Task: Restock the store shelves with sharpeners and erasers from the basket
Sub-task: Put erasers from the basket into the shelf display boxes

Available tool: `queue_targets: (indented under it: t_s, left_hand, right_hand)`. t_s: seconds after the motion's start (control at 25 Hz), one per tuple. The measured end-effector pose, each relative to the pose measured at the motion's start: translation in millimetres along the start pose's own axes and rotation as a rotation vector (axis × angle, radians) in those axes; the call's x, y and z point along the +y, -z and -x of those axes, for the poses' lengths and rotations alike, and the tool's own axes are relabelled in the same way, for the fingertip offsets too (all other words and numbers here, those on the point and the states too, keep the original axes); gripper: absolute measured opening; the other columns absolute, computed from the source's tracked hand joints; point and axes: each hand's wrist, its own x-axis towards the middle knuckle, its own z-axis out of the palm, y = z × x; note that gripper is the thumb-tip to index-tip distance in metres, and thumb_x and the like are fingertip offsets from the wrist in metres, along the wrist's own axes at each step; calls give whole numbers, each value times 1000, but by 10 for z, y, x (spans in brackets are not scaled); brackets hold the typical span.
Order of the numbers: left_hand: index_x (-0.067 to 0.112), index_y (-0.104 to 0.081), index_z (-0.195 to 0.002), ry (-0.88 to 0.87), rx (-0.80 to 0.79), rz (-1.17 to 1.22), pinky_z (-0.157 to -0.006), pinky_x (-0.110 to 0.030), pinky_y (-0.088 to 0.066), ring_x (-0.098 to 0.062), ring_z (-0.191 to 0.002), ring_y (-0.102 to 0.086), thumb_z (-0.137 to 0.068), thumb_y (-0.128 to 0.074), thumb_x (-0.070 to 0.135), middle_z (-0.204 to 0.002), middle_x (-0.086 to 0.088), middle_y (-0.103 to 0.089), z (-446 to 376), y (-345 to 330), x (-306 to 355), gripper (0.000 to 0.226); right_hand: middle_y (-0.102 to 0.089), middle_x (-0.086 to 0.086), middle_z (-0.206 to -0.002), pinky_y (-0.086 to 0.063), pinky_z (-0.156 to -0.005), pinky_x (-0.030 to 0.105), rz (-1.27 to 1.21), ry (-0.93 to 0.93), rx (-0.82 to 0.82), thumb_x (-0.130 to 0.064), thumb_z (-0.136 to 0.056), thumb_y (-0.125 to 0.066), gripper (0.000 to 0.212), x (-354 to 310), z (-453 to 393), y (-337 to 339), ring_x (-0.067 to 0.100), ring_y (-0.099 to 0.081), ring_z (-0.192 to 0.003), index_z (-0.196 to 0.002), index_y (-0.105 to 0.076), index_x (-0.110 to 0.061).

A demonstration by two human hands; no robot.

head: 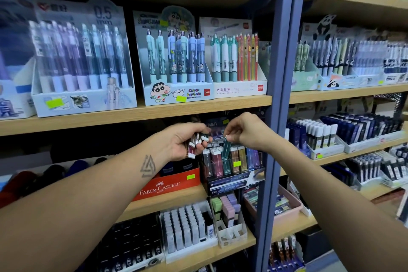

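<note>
My left hand (183,141) is closed around a small bunch of slim stick erasers (195,141), dark red and dark green with white tips. My right hand (247,131) pinches the top of one dark green slim eraser (226,153) and holds it upright over the clear display stand (234,180) on the middle shelf. That stand holds rows of slim erasers in maroon, green, tan, yellow and purple sleeves. The green eraser's lower end sits among the green row. The basket is not in view.
A red Faber-Castell box (167,185) stands just left of the display. Pen display boxes (176,59) fill the shelf above. White erasers (187,225) and pastel erasers (227,210) lie on the shelf below. A grey-blue upright post (276,117) divides the shelving at the right.
</note>
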Motion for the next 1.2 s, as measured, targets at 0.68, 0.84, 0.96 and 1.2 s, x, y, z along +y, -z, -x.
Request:
queue_targets:
  t_s: [0.68,0.84,0.96,1.2]
  left_hand:
    - [7,-62,-112,-158,31,-250,-33,-16,-33,-13,-46,-50,-82,-77,1,-75,-14,-67,7,152,-143,34]
    - [-4,-61,-119,-216,18,-232,-34,-18,-36,-13,-46,-51,-82,-75,-4,-79,-19,-68,-23,95,-135,40]
    - [-6,-61,-119,-245,-5,-218,-35,-18,-37,-13,-47,-53,-82,-75,-4,-79,-17,-69,-18,32,-144,40]
    - [4,-63,-100,-155,2,-179,-33,-16,-37,-10,-43,-50,-86,-68,-8,-76,-19,-67,-2,75,-97,19]
  right_hand:
    - [-68,-11,-93,-55,-80,37,429,158,-79,-28,-85,-77,11,-117,62,-148,12,-63,-87,-96,-73,-27]
    - [-73,-2,-89,-55,-76,25,-146,4,-82,-17,-87,-76,31,-185,74,-44,10,-68,-82,-116,-68,-12]
    - [-75,7,-86,-51,-72,26,-521,-124,-32,-14,-81,-81,25,-227,86,-30,12,-69,-76,-102,-71,-5]
    - [-70,21,-96,-60,-66,33,-913,-214,73,-2,-96,-59,11,-144,182,32,34,-74,-86,-106,-55,-1]
